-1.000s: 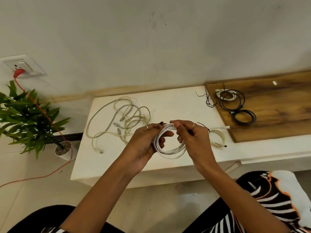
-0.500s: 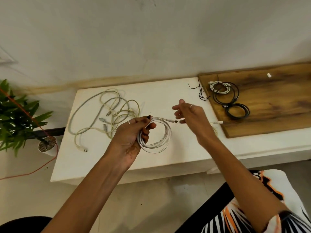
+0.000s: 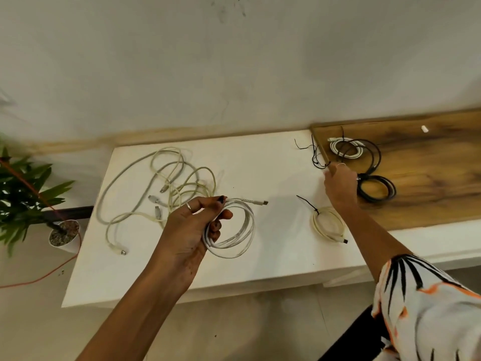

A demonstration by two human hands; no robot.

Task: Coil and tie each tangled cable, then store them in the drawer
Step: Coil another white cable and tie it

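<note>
My left hand (image 3: 191, 227) grips a coiled white cable (image 3: 235, 230) above the white table (image 3: 273, 261), its plug end sticking out to the right. My right hand (image 3: 339, 185) is stretched to the far right, fingertips at a bunch of thin black ties (image 3: 313, 157) by the wooden board's edge; whether it pinches one is unclear. A tangle of cream cables (image 3: 166, 188) lies on the table to the left. A small cream coil (image 3: 328, 225) bound with a black tie lies under my right forearm. No drawer is visible.
A wooden board (image 3: 429, 178) at the right holds a white coil (image 3: 346, 149) and black coiled cables (image 3: 374, 187). A potted plant (image 3: 28, 201) and an orange cord (image 3: 39, 276) are at the left on the floor. The wall rises right behind the table.
My right hand let go of the white coil and reached right and away to the black ties. The left hand kept the coil. The view shifted, so the table sits further left.
</note>
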